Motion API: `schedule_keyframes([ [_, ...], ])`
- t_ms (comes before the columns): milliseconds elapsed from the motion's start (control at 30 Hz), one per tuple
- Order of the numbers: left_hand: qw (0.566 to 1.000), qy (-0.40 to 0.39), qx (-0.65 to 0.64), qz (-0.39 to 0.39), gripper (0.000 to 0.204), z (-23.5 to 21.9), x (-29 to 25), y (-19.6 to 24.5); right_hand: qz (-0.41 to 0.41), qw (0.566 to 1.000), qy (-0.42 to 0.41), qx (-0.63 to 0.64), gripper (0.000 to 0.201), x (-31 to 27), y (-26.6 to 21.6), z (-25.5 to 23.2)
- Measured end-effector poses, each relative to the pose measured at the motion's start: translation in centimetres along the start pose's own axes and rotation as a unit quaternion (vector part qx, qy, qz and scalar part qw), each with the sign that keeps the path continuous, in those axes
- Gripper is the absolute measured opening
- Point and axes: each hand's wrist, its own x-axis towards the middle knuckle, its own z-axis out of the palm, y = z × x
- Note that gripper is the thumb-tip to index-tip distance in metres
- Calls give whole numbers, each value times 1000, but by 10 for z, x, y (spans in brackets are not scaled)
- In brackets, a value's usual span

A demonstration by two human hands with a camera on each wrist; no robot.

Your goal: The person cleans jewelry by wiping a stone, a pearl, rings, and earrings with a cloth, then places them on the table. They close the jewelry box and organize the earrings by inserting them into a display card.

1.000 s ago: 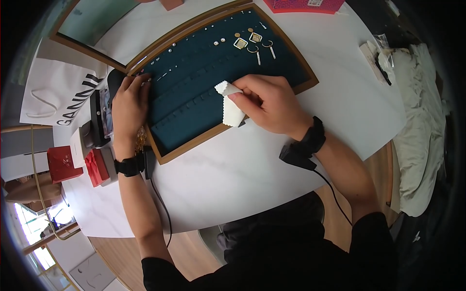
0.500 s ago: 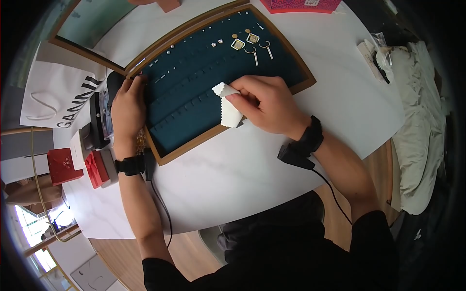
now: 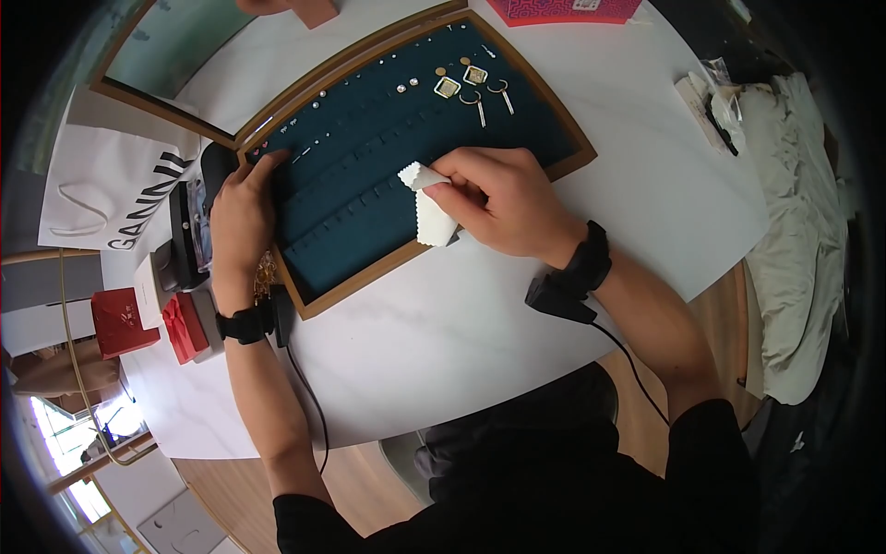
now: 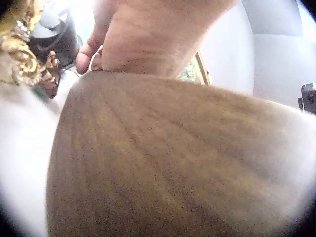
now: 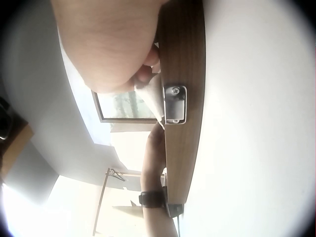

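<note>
A wooden jewelry case [image 3: 369, 270] lies with its glass lid raised, its dark green lining carrying several earrings. My right hand [image 3: 506, 205] pinches a white polishing cloth [image 3: 434, 220] with zigzag edges between thumb and fingers, over the case's front edge. In the right wrist view the cloth [image 5: 152, 96] hangs beside a metal latch [image 5: 175, 104]. My left hand [image 3: 242, 217] rests along the case's left side, fingers near the hinge corner. Small studs [image 3: 401, 89], square earrings [image 3: 447, 87] and hoops with bars [image 3: 481, 113] sit toward the upper right of the lining.
Left of the case stand a white paper bag [image 3: 111, 189], a dark box [image 3: 187, 235] and red gift boxes [image 3: 125, 323]. Gold ornaments [image 4: 19, 54] lie by the left wrist. A pink box [image 3: 563, 9] is at the back, small packaging [image 3: 711, 111] at right.
The left hand's fingers have drawn back a little from the lining at the hinge corner, uncovering small earrings there. The right hand keeps its pinch on the cloth; the view has shifted slightly.
</note>
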Motion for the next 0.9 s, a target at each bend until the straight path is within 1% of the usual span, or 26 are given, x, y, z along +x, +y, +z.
schedule_keyframes([
  [200,999,15,16,-38,37,5,2,-1,-5,1000,0,-3,13,0,0,1],
  [267,999,46,-15,-19,32,7,3,-2,-9,1000,5,-3,13,-1,1,0],
  [300,999,47,-15,-18,32,8,3,-3,-8,1000,4,-2,13,0,0,-1],
  [367,998,59,-17,6,26,9,3,-6,-6,1000,3,-1,13,1,-1,-1],
  [500,998,58,-6,5,21,5,4,-5,1,1000,-13,-7,12,2,-3,-4],
  [567,998,11,-55,-23,22,1,9,-4,-4,1000,-18,-18,10,4,-1,-7],
  [600,998,11,-56,-20,22,-2,12,-5,-13,1000,-8,-13,10,2,1,-5],
  [667,995,-62,-77,-11,18,-12,21,-11,-21,1000,3,-6,10,1,2,-3],
  [700,995,-68,-60,33,17,-14,27,-16,-20,1000,3,-7,10,1,2,-3],
  [733,995,-68,-58,35,17,-15,30,-18,-19,1000,4,-9,10,1,2,-3],
  [800,991,-134,-14,9,16,-21,38,-12,-19,1000,5,-6,11,1,2,-4],
  [867,990,-142,-8,16,15,-21,41,-14,-17,1000,7,-5,11,1,2,-5],
  [900,988,-150,-4,20,15,-21,43,-16,-1,1000,-1,-4,13,1,0,-5],
])
